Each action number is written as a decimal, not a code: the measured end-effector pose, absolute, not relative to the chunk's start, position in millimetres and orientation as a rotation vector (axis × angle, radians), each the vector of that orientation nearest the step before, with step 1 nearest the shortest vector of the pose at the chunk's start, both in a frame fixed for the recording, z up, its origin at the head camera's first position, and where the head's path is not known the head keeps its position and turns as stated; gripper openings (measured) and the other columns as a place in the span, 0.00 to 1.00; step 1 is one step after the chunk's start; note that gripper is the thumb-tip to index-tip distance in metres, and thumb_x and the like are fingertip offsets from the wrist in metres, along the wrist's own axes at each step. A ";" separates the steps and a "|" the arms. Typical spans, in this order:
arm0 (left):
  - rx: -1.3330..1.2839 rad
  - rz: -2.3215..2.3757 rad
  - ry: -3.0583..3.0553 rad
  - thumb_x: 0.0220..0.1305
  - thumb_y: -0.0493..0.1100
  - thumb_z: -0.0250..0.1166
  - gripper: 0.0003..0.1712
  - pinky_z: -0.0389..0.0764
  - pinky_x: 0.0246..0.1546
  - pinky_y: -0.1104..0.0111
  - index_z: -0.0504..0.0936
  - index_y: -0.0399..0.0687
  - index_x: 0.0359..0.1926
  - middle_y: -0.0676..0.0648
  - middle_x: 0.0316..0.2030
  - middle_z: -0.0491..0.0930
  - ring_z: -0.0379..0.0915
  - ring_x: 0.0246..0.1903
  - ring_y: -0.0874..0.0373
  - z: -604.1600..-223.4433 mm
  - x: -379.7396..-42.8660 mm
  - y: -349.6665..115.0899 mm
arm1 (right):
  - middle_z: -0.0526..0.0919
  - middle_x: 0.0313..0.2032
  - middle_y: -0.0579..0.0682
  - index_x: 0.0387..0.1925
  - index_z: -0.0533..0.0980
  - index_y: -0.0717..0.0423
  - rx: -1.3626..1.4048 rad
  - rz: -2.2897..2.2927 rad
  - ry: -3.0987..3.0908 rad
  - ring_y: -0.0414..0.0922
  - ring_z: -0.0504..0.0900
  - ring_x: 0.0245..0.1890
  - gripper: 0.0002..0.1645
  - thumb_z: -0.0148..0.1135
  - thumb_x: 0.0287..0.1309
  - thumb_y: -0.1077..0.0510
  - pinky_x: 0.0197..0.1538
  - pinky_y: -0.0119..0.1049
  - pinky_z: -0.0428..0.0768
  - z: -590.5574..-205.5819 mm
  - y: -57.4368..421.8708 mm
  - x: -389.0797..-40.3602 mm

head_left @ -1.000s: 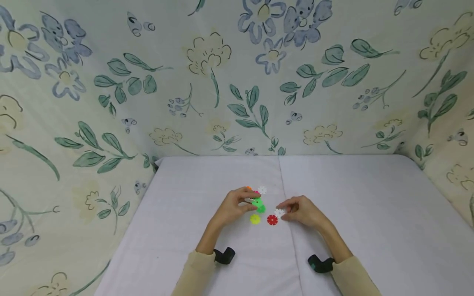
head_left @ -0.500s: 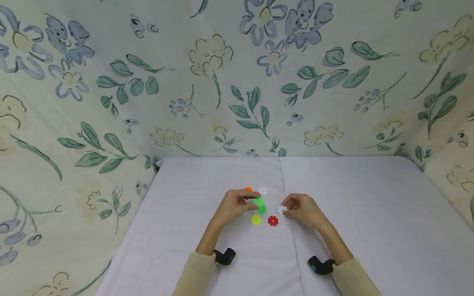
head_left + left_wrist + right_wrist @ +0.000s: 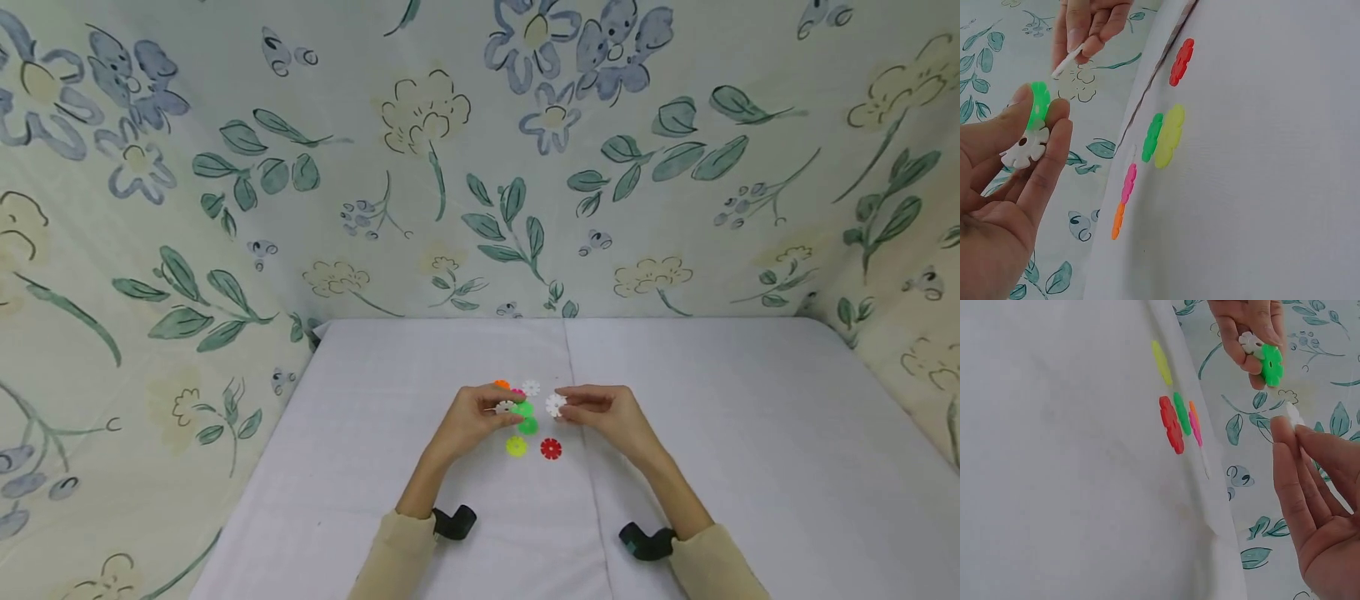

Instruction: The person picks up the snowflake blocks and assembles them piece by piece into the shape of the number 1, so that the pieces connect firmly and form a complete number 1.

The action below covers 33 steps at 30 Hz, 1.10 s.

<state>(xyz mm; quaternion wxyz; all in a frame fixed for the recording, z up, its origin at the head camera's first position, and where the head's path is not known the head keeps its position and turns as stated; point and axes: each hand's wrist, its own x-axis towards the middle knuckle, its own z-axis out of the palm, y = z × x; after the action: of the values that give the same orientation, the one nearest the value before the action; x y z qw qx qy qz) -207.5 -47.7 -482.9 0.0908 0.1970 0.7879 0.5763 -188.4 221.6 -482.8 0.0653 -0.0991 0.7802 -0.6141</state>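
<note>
My left hand [image 3: 468, 418] pinches a green snowflake disc [image 3: 1039, 103] that is joined edge to edge with a white snowflake disc [image 3: 1027, 149]. Opposite it, my right hand [image 3: 611, 417] holds another white snowflake disc [image 3: 555, 405] between thumb and fingertips, seen nearly edge-on in the right wrist view. A gap separates this disc from the joined pair. Both hands are raised over the table. Loose discs lie beneath: a red one [image 3: 551, 448], a yellow one [image 3: 516, 447] and a green one [image 3: 528, 427].
Beyond the hands lie an orange disc [image 3: 501, 384], a pink disc [image 3: 517, 392] and a white disc [image 3: 531, 387], the first two partly hidden by the left hand. White cloth [image 3: 712, 400] covers the table, with a crease near the middle. Floral fabric [image 3: 480, 167] hangs behind.
My right hand has lifted its white disc from beside the red one, first a little rightward, then up and left toward the left hand. The left hand has barely moved.
</note>
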 end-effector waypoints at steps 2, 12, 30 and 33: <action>0.579 1.733 2.331 0.60 0.37 0.77 0.18 0.74 0.33 0.78 0.90 0.46 0.52 0.48 0.45 0.88 0.74 0.38 0.55 -483.6 -208.0 -47.6 | 0.89 0.48 0.65 0.58 0.81 0.67 -0.316 -1.883 2.368 0.44 0.92 0.41 0.23 0.71 0.63 0.63 0.48 0.32 0.87 -482.0 218.7 -187.6; 0.552 1.853 2.199 0.59 0.37 0.77 0.16 0.84 0.40 0.75 0.91 0.47 0.49 0.43 0.46 0.88 0.83 0.35 0.57 -483.3 -208.0 -49.2 | 0.88 0.44 0.66 0.55 0.84 0.64 -0.426 -1.967 2.399 0.40 0.92 0.39 0.19 0.71 0.63 0.64 0.46 0.33 0.88 -483.9 202.7 -184.5; 0.499 1.909 2.160 0.62 0.37 0.75 0.14 0.83 0.43 0.75 0.90 0.47 0.49 0.44 0.50 0.89 0.84 0.40 0.62 -483.1 -208.3 -47.5 | 0.90 0.42 0.63 0.53 0.85 0.62 -0.492 -1.973 2.493 0.40 0.92 0.38 0.18 0.74 0.60 0.63 0.45 0.30 0.87 -485.2 197.8 -180.8; 0.496 1.918 2.145 0.62 0.36 0.74 0.14 0.84 0.44 0.75 0.90 0.46 0.50 0.43 0.50 0.89 0.85 0.42 0.61 -482.8 -208.1 -47.6 | 0.90 0.42 0.63 0.53 0.85 0.61 -0.509 -1.973 2.488 0.42 0.92 0.38 0.19 0.74 0.60 0.63 0.46 0.29 0.87 -485.5 197.1 -180.4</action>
<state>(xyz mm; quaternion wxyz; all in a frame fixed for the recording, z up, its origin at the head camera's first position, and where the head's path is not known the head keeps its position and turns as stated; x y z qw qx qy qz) -208.1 -47.6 -482.8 0.1104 0.1689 0.7301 0.6529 -180.4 197.1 -485.5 -0.0372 -0.1583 0.7732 -0.6130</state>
